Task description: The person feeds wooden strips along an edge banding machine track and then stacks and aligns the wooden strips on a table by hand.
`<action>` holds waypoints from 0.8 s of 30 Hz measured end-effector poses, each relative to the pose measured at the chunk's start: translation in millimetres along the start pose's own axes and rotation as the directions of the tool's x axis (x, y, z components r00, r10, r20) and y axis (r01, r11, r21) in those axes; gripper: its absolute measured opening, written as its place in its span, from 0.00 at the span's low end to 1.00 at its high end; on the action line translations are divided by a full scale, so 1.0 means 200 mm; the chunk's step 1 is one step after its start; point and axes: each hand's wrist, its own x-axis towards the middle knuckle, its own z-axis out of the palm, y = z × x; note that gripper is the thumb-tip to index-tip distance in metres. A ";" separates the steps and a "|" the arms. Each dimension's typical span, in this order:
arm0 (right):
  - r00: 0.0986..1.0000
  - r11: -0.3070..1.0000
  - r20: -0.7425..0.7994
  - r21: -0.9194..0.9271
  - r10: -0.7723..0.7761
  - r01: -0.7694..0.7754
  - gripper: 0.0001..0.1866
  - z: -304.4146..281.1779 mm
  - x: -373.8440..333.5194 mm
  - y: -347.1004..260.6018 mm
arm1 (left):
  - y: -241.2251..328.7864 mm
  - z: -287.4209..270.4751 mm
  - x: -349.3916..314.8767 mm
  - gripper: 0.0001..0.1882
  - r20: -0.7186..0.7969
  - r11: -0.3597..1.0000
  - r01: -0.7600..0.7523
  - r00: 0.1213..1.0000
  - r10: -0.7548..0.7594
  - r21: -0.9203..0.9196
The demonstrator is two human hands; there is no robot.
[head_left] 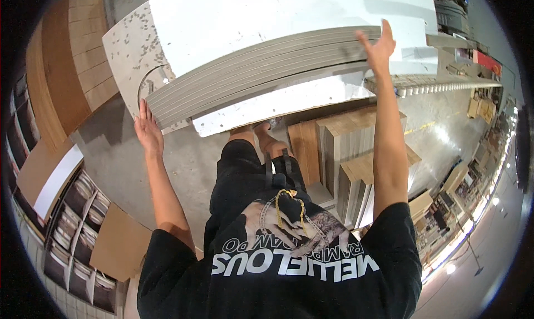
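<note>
A row of long, narrow grey-brown board strips (pixel 256 66) lies side by side across a white work surface (pixel 289 13) in front of me. At the strips' left end is my left hand (pixel 148 131), fingers stretched out and close together, its fingertips up against the strip ends. My right hand (pixel 380 47) is at the opposite end, with thumb and fingers spread wide over the strip ends. Both palms face inward, and neither hand's fingers wrap around a strip. Nearest my body, a white panel edge (pixel 278 105) shows below the strips.
Stacked wood-look boards (pixel 356 146) stand on the floor right of my legs. Speckled board (pixel 133 46) sticks out at the surface's left. Brown panels (pixel 64 57) stand farther left, above a rack of edging rolls (pixel 78 219). A conveyor edge (pixel 445 85) extends to the right.
</note>
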 end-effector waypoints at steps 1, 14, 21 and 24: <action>0.982 0.976 0.047 -0.113 -0.184 0.188 0.77 0.03 -0.04 -0.15 | -0.04 -0.04 0.04 0.43 -0.010 1.000 -0.007 1.000 0.007 0.003; 0.548 0.571 0.592 -0.174 -0.590 0.802 0.61 0.42 -0.48 -1.08 | -0.66 -0.29 -0.54 0.14 -0.503 0.888 0.040 0.835 0.223 0.459; 0.536 0.626 0.618 -0.088 -0.576 0.775 0.61 0.28 -0.42 -1.21 | -0.49 0.43 -0.72 0.15 0.196 0.921 -0.089 0.981 0.014 0.380; 0.600 0.708 0.526 0.006 -0.603 0.706 0.64 0.12 -0.43 -1.32 | -0.42 0.67 -0.60 0.31 0.398 0.985 -0.049 0.917 -0.022 0.167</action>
